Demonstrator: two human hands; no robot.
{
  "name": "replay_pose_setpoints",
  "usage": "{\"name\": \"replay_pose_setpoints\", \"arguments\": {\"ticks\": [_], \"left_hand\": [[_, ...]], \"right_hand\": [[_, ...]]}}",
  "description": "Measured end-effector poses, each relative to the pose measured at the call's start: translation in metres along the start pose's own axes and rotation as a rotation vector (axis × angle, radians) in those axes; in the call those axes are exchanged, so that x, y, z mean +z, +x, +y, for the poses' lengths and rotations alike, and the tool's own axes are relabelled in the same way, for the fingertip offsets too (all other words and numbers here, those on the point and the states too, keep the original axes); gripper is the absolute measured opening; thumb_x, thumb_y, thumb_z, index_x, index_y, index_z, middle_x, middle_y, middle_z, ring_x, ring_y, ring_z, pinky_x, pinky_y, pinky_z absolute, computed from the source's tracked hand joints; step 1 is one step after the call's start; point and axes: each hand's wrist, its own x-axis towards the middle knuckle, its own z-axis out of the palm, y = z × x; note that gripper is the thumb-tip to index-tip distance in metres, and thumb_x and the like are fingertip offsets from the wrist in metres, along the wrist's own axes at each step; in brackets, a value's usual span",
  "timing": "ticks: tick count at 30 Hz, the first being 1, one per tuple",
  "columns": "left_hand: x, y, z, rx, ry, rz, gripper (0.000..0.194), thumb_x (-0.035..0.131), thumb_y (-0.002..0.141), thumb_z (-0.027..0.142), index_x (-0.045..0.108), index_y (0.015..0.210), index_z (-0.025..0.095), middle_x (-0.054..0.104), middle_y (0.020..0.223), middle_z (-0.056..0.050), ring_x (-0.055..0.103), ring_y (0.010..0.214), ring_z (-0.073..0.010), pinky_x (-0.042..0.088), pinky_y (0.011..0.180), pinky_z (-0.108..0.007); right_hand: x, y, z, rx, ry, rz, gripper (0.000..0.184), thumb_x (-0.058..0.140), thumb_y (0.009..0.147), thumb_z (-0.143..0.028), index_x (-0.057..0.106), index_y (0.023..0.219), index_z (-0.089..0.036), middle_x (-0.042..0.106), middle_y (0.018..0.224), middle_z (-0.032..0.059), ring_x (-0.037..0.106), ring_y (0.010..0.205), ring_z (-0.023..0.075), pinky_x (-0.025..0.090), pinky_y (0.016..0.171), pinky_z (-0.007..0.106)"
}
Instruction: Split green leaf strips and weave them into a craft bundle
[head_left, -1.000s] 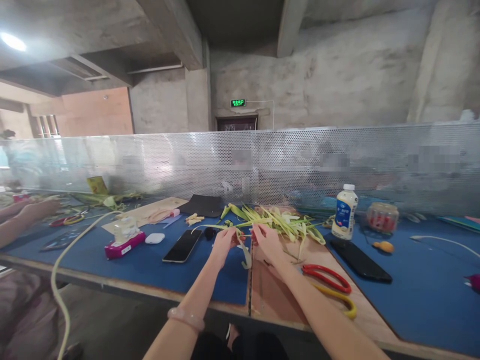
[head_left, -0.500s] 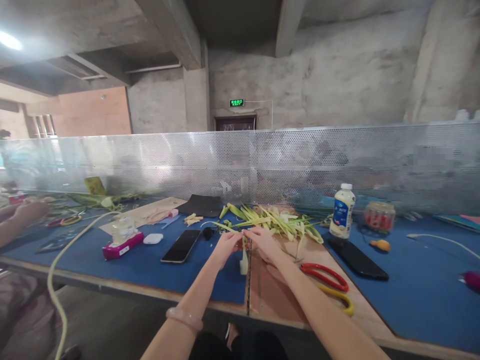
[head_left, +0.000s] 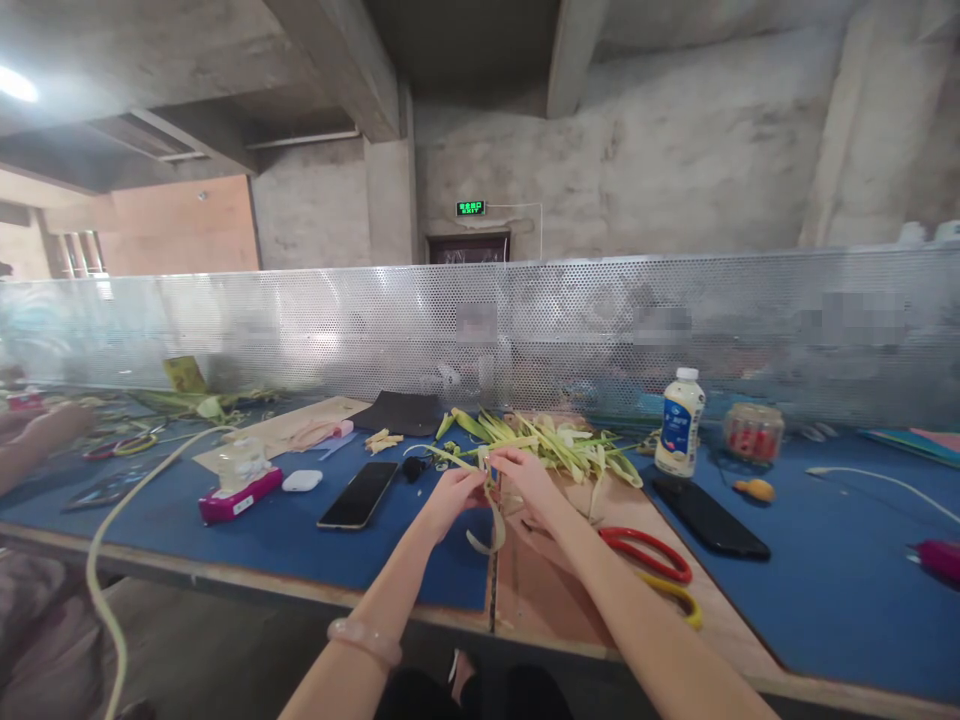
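My left hand [head_left: 454, 500] and my right hand [head_left: 523, 482] meet over the seam between the blue tabletop and the brown board, both closed with bent fingers. Between them they pinch a pale corn husk strip [head_left: 498, 520], whose loose end hangs below the fingers and curls leftward. The fingertips partly hide the held part. Just beyond lies a heap of green and yellowish corn husks [head_left: 577, 448]. Scissors with one red handle [head_left: 651, 552] and one yellow handle lie beside my right forearm, which partly covers them.
Left of my hands are a dark phone [head_left: 360, 495], a white case [head_left: 303, 481] and a magenta tissue pack [head_left: 241, 496]. A bottle [head_left: 679, 425], black phone [head_left: 709, 517] and glass jar [head_left: 752, 434] stand or lie rightward. A perforated metal screen [head_left: 360, 330] runs behind. Another person's hand [head_left: 56, 425] shows far left.
The hanging end of the husk strip was straight and now curls to the left. My right hand's fingers have lifted and bent a little; the left hand stays close by.
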Motion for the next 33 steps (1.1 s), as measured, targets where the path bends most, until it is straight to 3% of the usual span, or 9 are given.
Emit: {"name": "replay_pose_setpoints", "arguments": {"ticks": [5, 9, 11, 16, 21, 28, 33], "left_hand": [[0.001, 0.000, 0.000, -0.008, 0.009, 0.004, 0.033, 0.063, 0.067, 0.042, 0.065, 0.071, 0.009, 0.064, 0.067, -0.009, 0.060, 0.061, -0.0156, 0.047, 0.065, -0.028], [0.003, 0.000, 0.002, -0.010, 0.021, 0.009, 0.032, 0.063, 0.067, 0.040, 0.064, 0.070, 0.008, 0.063, 0.065, -0.008, 0.059, 0.060, -0.0150, 0.046, 0.063, -0.027], [0.005, 0.000, 0.003, -0.002, 0.023, 0.011, 0.032, 0.062, 0.068, 0.039, 0.064, 0.073, 0.007, 0.061, 0.062, -0.007, 0.057, 0.057, -0.0144, 0.047, 0.062, -0.028], [0.009, 0.000, 0.003, 0.050, 0.032, 0.048, 0.034, 0.062, 0.067, 0.033, 0.061, 0.091, 0.009, 0.061, 0.064, -0.004, 0.056, 0.055, -0.0134, 0.047, 0.061, -0.029], [0.010, -0.001, 0.004, 0.072, -0.007, 0.065, 0.046, 0.067, 0.065, 0.036, 0.054, 0.102, 0.012, 0.063, 0.070, -0.005, 0.057, 0.058, -0.0143, 0.047, 0.060, -0.030], [0.011, -0.001, 0.006, 0.041, -0.079, 0.051, 0.041, 0.074, 0.058, 0.033, 0.061, 0.088, 0.009, 0.062, 0.067, -0.006, 0.058, 0.058, -0.0153, 0.046, 0.059, -0.029], [0.002, 0.006, 0.000, 0.015, -0.105, 0.101, 0.037, 0.071, 0.059, 0.041, 0.064, 0.072, 0.007, 0.063, 0.060, -0.008, 0.059, 0.057, -0.0167, 0.047, 0.061, -0.030]], "right_hand": [[0.001, -0.002, -0.003, -0.021, -0.129, 0.086, 0.028, 0.051, 0.074, -0.039, 0.064, 0.081, -0.015, 0.065, 0.080, 0.0065, 0.058, 0.077, 0.0191, 0.043, 0.075, 0.033], [0.004, -0.007, -0.021, -0.128, -0.269, 0.140, 0.028, 0.052, 0.077, -0.036, 0.063, 0.095, -0.018, 0.057, 0.104, 0.0082, 0.046, 0.103, 0.0216, 0.031, 0.093, 0.038], [0.008, -0.008, -0.034, -0.176, -0.332, 0.087, 0.023, 0.056, 0.075, -0.036, 0.067, 0.089, -0.021, 0.057, 0.104, 0.0063, 0.044, 0.105, 0.0216, 0.027, 0.096, 0.038], [0.023, -0.004, -0.063, -0.216, -0.446, -0.090, 0.008, 0.068, 0.066, -0.029, 0.070, 0.068, -0.021, 0.062, 0.091, 0.0032, 0.046, 0.095, 0.0206, 0.032, 0.088, 0.035], [0.031, 0.006, -0.078, -0.213, -0.499, -0.157, 0.014, 0.063, 0.073, -0.027, 0.069, 0.062, -0.021, 0.063, 0.091, 0.0022, 0.044, 0.094, 0.0203, 0.031, 0.086, 0.035], [0.032, 0.020, -0.083, -0.235, -0.517, -0.236, 0.009, 0.067, 0.068, -0.027, 0.069, 0.061, -0.021, 0.065, 0.086, 0.0019, 0.049, 0.090, 0.0205, 0.033, 0.083, 0.035], [0.024, 0.016, -0.086, -0.247, -0.525, -0.151, 0.019, 0.059, 0.076, -0.033, 0.066, 0.088, -0.021, 0.062, 0.091, 0.0037, 0.051, 0.090, 0.0177, 0.035, 0.080, 0.028]]}}
